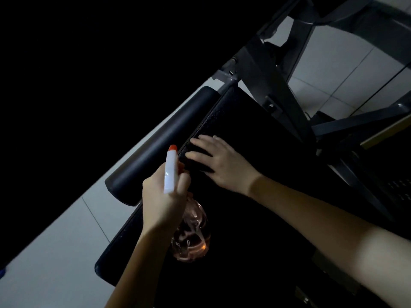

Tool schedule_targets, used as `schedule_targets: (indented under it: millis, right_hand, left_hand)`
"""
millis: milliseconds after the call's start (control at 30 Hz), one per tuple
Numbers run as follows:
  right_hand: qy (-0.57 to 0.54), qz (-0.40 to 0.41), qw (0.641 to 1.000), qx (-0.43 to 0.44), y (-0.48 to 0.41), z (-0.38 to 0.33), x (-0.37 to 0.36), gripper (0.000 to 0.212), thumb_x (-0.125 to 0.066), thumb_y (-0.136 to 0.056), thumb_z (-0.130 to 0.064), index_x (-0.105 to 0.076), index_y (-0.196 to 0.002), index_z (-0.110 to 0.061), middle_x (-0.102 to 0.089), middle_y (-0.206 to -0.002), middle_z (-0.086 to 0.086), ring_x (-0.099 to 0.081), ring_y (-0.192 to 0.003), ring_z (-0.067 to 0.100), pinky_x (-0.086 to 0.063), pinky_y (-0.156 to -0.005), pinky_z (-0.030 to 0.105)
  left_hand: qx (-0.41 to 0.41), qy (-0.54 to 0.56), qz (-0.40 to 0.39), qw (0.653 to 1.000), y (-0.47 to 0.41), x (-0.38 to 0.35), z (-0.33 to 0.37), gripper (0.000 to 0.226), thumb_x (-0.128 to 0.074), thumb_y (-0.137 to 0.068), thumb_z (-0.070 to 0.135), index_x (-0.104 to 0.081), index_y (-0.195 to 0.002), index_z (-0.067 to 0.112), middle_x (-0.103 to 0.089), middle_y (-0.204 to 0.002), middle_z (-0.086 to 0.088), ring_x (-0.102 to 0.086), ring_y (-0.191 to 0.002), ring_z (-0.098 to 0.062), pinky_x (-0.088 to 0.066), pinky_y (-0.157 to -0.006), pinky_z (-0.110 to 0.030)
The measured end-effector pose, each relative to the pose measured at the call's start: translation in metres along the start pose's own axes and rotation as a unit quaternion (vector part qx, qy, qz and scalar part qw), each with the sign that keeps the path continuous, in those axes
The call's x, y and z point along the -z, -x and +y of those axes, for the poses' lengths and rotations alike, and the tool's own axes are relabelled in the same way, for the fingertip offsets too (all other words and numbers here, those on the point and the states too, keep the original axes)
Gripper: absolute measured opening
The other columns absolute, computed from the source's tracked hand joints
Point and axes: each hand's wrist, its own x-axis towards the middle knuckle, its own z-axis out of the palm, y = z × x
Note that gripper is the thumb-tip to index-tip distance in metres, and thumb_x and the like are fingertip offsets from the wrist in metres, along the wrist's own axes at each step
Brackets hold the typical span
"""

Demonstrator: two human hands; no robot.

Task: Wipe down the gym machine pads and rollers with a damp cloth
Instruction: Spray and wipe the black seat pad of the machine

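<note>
My left hand [162,196] grips a clear spray bottle [191,236] with a white trigger head and an orange nozzle tip, held over the black seat pad [255,134]. My right hand [220,161] lies flat with spread fingers on a dark cloth [195,158], pressing it onto the pad near its left edge. The cloth is nearly the same black as the pad, so its outline is hard to see. A dark padded roller [160,143] runs along the pad's left side, just beyond both hands.
The grey steel machine frame [278,90] crosses behind the pad at the upper right. Pale floor tiles [55,241] show at the lower left and upper right. The upper left of the view is fully dark.
</note>
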Motion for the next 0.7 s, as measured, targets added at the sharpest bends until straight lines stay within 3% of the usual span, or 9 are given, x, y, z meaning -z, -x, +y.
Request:
schedule_targets:
  millis: [67,100,200,267,433,533,700]
  right_hand:
    - [0.050,-0.004,0.999,0.023,-0.009,0.018,0.011,0.047,-0.047,-0.081,-0.033,-0.062,-0.123,-0.019,-0.054,-0.135,0.011,-0.049,-0.126,0.032,-0.030,-0.108,0.043]
    - [0.067,0.003,0.998,-0.011,-0.019,0.027,0.016,0.046,-0.050,-0.082,-0.031,-0.060,-0.126,-0.020,-0.052,-0.137,0.010,-0.046,-0.128,0.031,-0.027,-0.109,0.043]
    - [0.050,0.062,0.973,-0.219,-0.057,0.053,0.034,0.045,-0.051,-0.091,-0.023,-0.047,-0.136,-0.022,-0.037,-0.148,0.004,-0.025,-0.140,0.025,-0.016,-0.113,0.042]
    - [0.034,0.110,0.945,-0.305,-0.073,0.058,0.040,0.040,-0.048,-0.095,-0.022,-0.045,-0.135,-0.020,-0.036,-0.147,0.002,-0.023,-0.140,0.024,-0.018,-0.113,0.044]
    - [0.008,0.145,0.949,-0.279,-0.041,0.065,0.034,0.040,-0.051,-0.092,-0.019,-0.048,-0.132,-0.017,-0.041,-0.143,0.004,-0.030,-0.136,0.024,-0.028,-0.110,0.044]
    - [-0.003,0.160,0.929,-0.333,0.004,0.078,0.034,0.042,-0.051,-0.094,-0.022,-0.046,-0.135,-0.016,-0.039,-0.146,0.006,-0.030,-0.137,0.024,-0.030,-0.110,0.045]
    - [-0.024,0.202,0.894,-0.399,0.040,0.070,0.032,0.044,-0.053,-0.094,-0.023,-0.046,-0.136,-0.014,-0.041,-0.144,0.008,-0.034,-0.135,0.024,-0.034,-0.108,0.044]
  left_hand:
    - [-0.024,-0.028,-0.007,0.999,0.000,0.001,-0.001,0.007,-0.056,-0.085,0.011,-0.053,-0.081,0.014,-0.057,-0.073,-0.017,-0.048,-0.060,-0.013,-0.039,-0.053,-0.025]
    - [-0.034,-0.037,-0.007,0.999,0.000,0.002,-0.001,0.007,-0.055,-0.086,0.011,-0.052,-0.081,0.014,-0.057,-0.073,-0.016,-0.046,-0.059,-0.011,-0.037,-0.051,-0.021]
    - [-0.040,-0.035,-0.007,0.999,-0.001,0.000,0.000,0.013,-0.055,-0.087,0.007,-0.047,-0.077,0.012,-0.055,-0.073,-0.017,-0.046,-0.060,-0.014,-0.038,-0.054,-0.025]
    - [-0.033,-0.025,-0.008,0.999,-0.002,-0.001,-0.002,0.015,-0.055,-0.088,0.008,-0.047,-0.076,0.011,-0.054,-0.072,-0.017,-0.047,-0.061,-0.019,-0.040,-0.057,-0.032]
    - [-0.031,-0.019,-0.007,0.999,-0.002,0.002,-0.002,0.018,-0.057,-0.086,0.012,-0.045,-0.073,0.013,-0.053,-0.072,-0.017,-0.046,-0.060,-0.018,-0.038,-0.055,-0.038]
    - [-0.033,-0.024,-0.015,0.999,-0.004,0.002,-0.002,0.014,-0.054,-0.081,0.020,-0.044,-0.072,0.015,-0.049,-0.067,-0.015,-0.045,-0.061,-0.022,-0.039,-0.055,-0.045]
    - [-0.016,-0.010,-0.021,1.000,-0.006,0.000,-0.005,0.020,-0.057,-0.085,0.014,-0.043,-0.071,0.013,-0.043,-0.059,-0.004,-0.041,-0.057,-0.018,-0.033,-0.055,-0.037]
